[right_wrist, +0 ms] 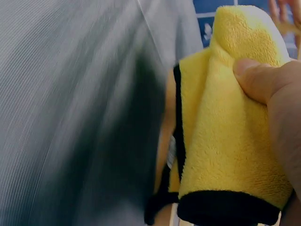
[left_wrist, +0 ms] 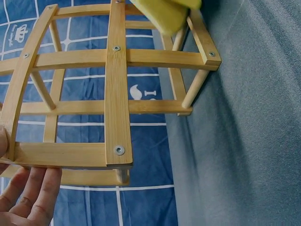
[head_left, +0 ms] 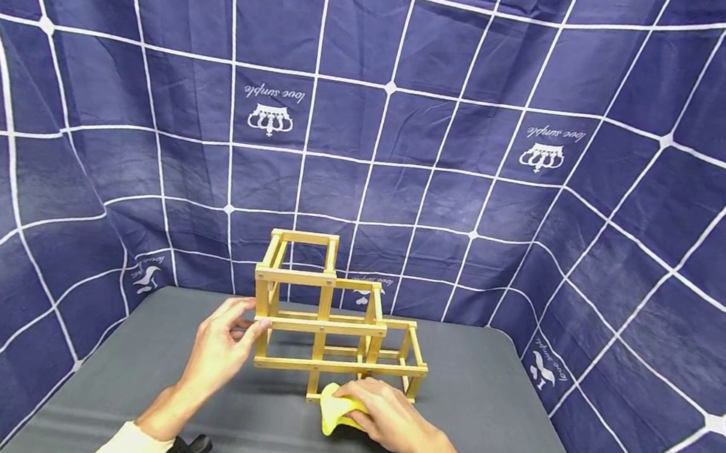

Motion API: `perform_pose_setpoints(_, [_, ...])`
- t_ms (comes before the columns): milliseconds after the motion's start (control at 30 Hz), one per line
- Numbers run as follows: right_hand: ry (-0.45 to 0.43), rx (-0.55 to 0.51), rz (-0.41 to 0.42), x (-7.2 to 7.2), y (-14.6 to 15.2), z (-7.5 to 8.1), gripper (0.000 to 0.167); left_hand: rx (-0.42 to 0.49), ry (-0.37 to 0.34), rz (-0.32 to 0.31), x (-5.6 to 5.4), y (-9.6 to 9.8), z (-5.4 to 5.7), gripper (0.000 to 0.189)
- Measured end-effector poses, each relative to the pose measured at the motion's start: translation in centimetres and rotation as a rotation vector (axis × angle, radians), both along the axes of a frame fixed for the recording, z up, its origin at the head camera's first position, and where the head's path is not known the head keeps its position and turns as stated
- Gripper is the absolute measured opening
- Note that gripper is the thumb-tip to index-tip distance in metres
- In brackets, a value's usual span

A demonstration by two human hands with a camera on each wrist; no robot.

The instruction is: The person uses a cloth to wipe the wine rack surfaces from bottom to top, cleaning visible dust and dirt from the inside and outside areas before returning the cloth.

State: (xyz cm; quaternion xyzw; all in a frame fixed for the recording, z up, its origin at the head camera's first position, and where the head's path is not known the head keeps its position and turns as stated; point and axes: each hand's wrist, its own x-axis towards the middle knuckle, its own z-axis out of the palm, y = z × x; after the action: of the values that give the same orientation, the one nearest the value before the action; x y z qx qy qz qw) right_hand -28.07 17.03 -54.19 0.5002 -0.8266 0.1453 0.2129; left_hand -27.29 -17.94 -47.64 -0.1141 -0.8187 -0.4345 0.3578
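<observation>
The left hand (head_left: 223, 341) pinches the left upright of a stepped bamboo rack (head_left: 294, 276), thumb in front, fingers behind. The rack steps down rightward over the grey surface (head_left: 476, 414), its lower part beyond the right hand. Near its lower front bar, a bunched yellow cloth (head_left: 331, 410) with black edging is gripped in the right hand (head_left: 387, 415), fingers curled, thumb pressing the pile.

White lettering reading "love simple" (head_left: 274, 93) appears upside down above a crown emblem (head_left: 270, 120) on the blue grid-patterned cloth (head_left: 360, 30), repeated farther right. Elsewhere on the cloth, a single white letter "I" (left_wrist: 150, 93) shows.
</observation>
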Motion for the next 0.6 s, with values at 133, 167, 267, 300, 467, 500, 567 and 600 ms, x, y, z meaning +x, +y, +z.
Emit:
perform_pose_setpoints(133, [-0.008,0.065,-0.056,-0.6,-3.4,-0.9,0.041,0.015,-0.014,-0.007,0.2,0.0,-0.2,0.026])
perform_pose_setpoints(167, [-0.016,0.075,-0.077,-0.7,-4.1,-1.2,0.040,0.018,-0.016,-0.010,0.2,0.0,-0.3,0.026])
perform_pose_setpoints(267, [-0.034,0.076,-0.131,-1.0,-5.5,-2.0,0.036,0.025,-0.022,-0.022,0.2,0.1,-0.4,0.026])
perform_pose_setpoints(300, [-0.031,0.076,-0.150,-1.0,-5.7,-2.3,0.034,0.026,-0.023,-0.028,0.2,0.1,-0.4,0.026])
perform_pose_setpoints(467, [-0.037,0.073,-0.227,-1.1,-6.3,-2.8,0.034,0.030,-0.015,-0.037,0.0,0.1,-0.2,0.025])
perform_pose_setpoints(500, [-0.047,0.077,-0.240,-1.0,-6.3,-2.8,0.034,0.030,-0.014,-0.035,0.0,0.1,-0.1,0.025])
perform_pose_setpoints(567, [-0.063,0.089,-0.265,-0.9,-6.1,-2.8,0.033,0.026,-0.010,-0.026,-0.1,0.1,-0.1,0.025])
perform_pose_setpoints(600, [-0.063,0.099,-0.277,-0.9,-6.0,-2.8,0.032,0.024,-0.007,-0.024,-0.1,0.1,-0.1,0.025])
